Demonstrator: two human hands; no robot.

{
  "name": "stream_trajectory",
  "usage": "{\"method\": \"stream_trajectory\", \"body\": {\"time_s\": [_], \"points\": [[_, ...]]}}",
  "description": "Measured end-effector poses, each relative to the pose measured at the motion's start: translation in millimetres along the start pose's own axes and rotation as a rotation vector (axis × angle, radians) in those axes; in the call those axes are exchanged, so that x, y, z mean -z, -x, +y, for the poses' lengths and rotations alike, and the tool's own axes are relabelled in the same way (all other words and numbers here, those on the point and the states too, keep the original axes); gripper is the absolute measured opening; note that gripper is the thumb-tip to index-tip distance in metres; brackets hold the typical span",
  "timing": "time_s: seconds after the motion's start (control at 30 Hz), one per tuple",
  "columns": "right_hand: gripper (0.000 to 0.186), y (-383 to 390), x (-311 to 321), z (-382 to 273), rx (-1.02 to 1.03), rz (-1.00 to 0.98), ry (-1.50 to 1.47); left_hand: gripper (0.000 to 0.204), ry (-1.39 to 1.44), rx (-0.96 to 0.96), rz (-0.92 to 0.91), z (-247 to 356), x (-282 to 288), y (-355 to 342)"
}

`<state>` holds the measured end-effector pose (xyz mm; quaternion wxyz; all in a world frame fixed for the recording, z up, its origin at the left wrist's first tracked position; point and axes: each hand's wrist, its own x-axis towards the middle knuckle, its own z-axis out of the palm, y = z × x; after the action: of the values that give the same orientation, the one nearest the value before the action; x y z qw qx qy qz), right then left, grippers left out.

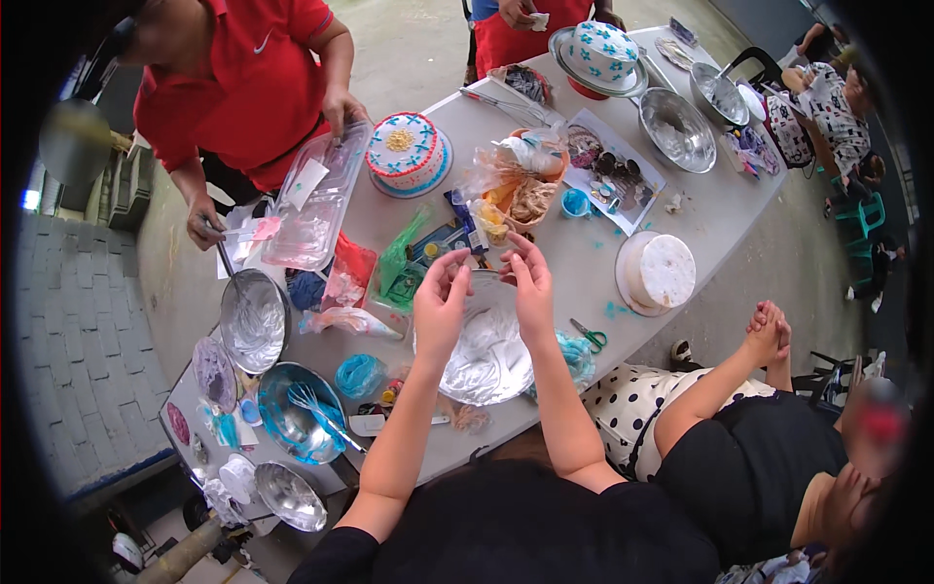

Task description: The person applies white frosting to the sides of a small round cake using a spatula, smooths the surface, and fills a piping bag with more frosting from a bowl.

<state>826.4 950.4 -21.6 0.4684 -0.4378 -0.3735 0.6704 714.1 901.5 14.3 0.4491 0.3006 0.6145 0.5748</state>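
My left hand [443,297] and my right hand [531,287] are raised over a metal bowl of white cream [489,355]. Both have loosely bent fingers held apart, and nothing shows in either. A gap separates the two hands. Beyond them stands an orange container [545,180] stuffed with crumpled plastic. Near my left hand lie a green plastic bag [399,263] and a filled piping bag [350,321]. To the right of my right hand are green-handled scissors [595,337] and a blue plastic bag [576,357], partly hidden by my forearm.
Across the table, a person in red [243,88] holds a clear plastic tray [316,204] and a tool in a cream bowl [255,321]. Decorated cakes [404,151] and a plain white cake [662,271] stand around. A blue-smeared bowl [292,428] holds a whisk. Someone sits close at right.
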Motion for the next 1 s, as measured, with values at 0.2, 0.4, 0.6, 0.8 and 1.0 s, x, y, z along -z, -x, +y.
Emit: {"method": "stream_trajectory", "body": {"time_s": [0.2, 0.4, 0.6, 0.8, 1.0], "points": [[0.028, 62, -86, -13, 0.169, -0.241, -0.007, 0.025, 0.353, 0.091, 0.015, 27, 82, 125], [0.028, 165, -159, -17, 0.182, -0.71, 0.082, 0.026, 0.457, -0.057, 0.307, 32, 162, 242], [0.027, 289, -203, 13, -0.064, -1.099, 0.011, 0.032, 0.595, -0.407, 0.641, 56, 224, 355], [0.026, 395, -246, 51, -0.182, -1.289, 0.036, 0.035, 0.636, -0.516, 0.872, 52, 301, 453], [0.03, 441, -269, 147, 0.224, -1.34, 0.791, 0.027, 0.593, -0.174, 0.974, 20, 347, 538]]}}
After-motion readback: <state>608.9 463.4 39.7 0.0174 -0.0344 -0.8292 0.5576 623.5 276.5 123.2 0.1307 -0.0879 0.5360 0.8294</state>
